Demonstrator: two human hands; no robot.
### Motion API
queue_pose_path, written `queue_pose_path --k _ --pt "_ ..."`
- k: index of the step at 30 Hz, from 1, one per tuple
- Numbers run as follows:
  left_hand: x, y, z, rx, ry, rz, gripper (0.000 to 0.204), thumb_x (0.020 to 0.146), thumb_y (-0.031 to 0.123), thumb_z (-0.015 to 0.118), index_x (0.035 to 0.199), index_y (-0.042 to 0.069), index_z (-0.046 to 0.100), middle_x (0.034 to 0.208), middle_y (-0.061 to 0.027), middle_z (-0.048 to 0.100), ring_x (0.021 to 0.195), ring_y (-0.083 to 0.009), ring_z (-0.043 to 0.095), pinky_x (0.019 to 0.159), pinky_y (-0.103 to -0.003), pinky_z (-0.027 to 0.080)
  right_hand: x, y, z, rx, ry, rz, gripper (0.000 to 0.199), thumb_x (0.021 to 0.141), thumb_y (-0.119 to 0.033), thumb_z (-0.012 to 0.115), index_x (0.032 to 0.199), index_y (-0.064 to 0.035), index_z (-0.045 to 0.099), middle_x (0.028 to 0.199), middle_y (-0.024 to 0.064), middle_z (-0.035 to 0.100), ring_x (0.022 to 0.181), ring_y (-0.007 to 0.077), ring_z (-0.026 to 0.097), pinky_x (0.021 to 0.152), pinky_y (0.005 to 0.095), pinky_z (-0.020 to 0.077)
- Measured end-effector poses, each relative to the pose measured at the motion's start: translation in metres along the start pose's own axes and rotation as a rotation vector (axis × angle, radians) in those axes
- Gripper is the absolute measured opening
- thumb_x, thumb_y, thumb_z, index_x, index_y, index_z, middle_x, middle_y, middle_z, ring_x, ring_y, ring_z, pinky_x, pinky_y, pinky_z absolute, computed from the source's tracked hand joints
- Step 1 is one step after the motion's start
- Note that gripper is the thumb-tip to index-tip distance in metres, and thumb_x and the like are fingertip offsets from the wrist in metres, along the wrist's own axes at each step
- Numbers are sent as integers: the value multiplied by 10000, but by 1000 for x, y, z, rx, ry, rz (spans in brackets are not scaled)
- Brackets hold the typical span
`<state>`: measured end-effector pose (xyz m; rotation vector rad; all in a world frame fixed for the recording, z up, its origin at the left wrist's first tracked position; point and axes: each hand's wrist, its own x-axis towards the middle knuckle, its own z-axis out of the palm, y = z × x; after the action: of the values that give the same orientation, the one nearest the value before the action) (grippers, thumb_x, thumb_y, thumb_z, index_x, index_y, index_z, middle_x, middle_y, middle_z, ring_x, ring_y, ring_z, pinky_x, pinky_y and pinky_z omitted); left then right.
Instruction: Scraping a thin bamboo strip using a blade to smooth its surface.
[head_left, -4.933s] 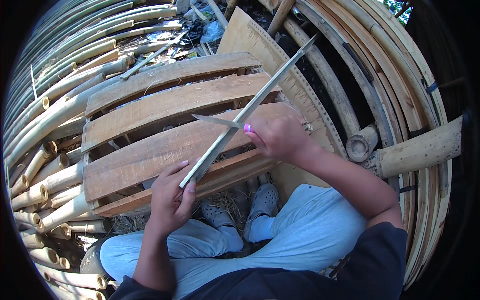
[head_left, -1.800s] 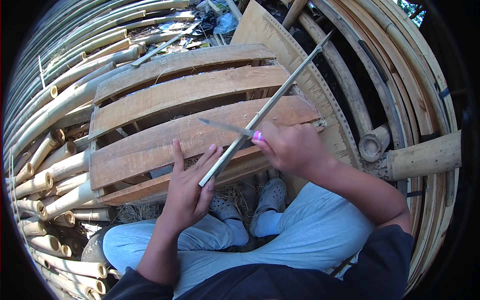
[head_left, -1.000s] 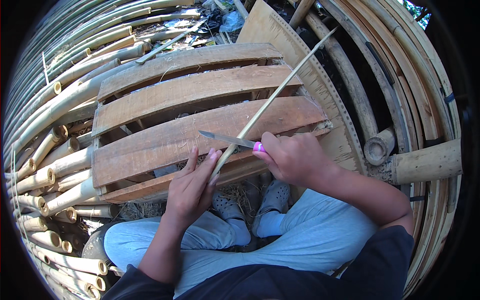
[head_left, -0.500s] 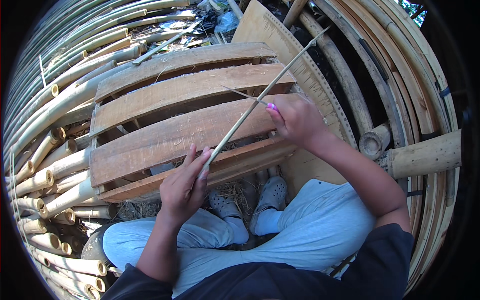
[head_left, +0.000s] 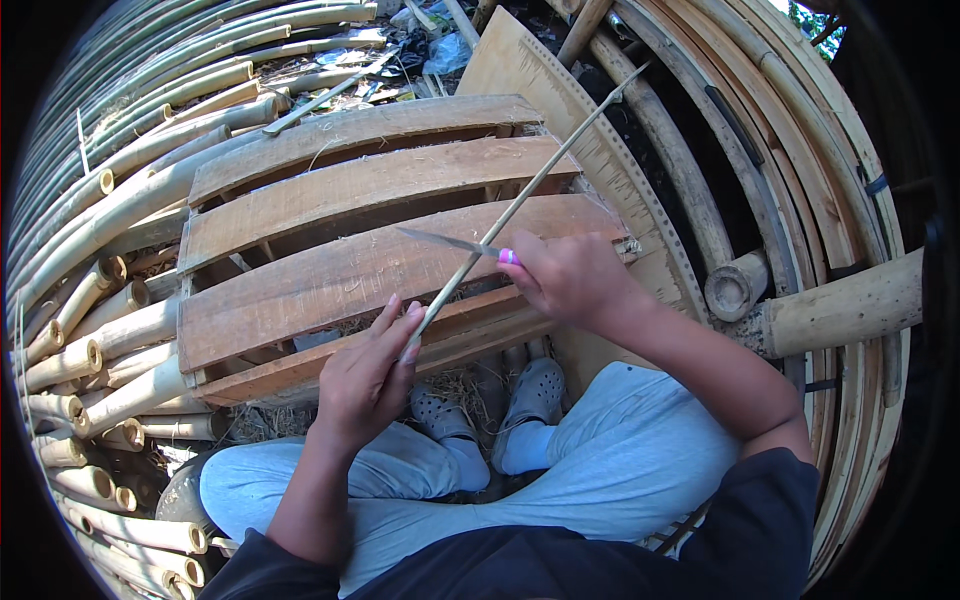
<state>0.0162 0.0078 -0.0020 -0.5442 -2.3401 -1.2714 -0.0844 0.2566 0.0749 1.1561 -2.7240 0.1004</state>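
Observation:
A thin bamboo stick slants over the slatted wooden bench, its near end in my left hand. The thumb and fingers of that hand pinch it, and its far end rises toward the upper right. My right hand is wrapped round the pink-and-white handle of a knife. The blade points left and crosses the stick about midway, seeming to touch it. A small knot shows near the stick's far tip.
The slatted wooden bench stands before my knees, with shavings on it. Bamboo poles are stacked at the left. A plywood sheet leans behind the bench; long timber strips and a thick bamboo pole lie at the right.
My right hand has moved the knife down and left along the stick, nearer my left hand. The blade lies flatter across the stick. My left hand keeps its hold almost in place.

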Motion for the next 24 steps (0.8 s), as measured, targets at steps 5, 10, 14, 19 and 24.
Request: queue_pose_path --k 5,10,14,19,24 --pt "2 -6 -1 11 26 10 377 882 -17 674 1257 5 645 1156 -197 705 1178 -345 644 894 -390 566 4 5 5 -51 124 63 286 999 -318 558 812 -103 537 523 118 551 483 318 607 428 455 446" --pt "3 1 6 -27 12 45 375 881 -15 673 1254 12 648 1153 -192 707 1182 -335 645 852 -380 568 11 32 -5 -103 119 -44 297 1006 -331 550 817 -103 532 510 116 548 458 316 600 413 435 449" --pt "1 -2 -1 12 8 26 376 879 -13 676 1253 14 649 1159 -186 706 1180 -330 648 850 -371 569 2 -3 3 -124 27 15 303 1007 -350 546 834 -102 533 508 118 552 452 316 604 405 434 451" --pt "2 5 1 -1 -2 27 368 887 -4 669 1253 16 650 1160 -181 707 1184 -327 646 857 -366 570 13 53 -4 -337 109 213 310 1008 -356 548 824 -109 583 509 93 578 456 270 629 413 415 481" --pt "-1 1 2 1 5 49 364 885 -2 668 1248 18 655 1151 -182 710 1174 -325 653 849 -368 574 6 12 -8 -147 35 -121 318 1028 -354 508 851 -104 593 531 94 597 498 290 648 450 415 520"
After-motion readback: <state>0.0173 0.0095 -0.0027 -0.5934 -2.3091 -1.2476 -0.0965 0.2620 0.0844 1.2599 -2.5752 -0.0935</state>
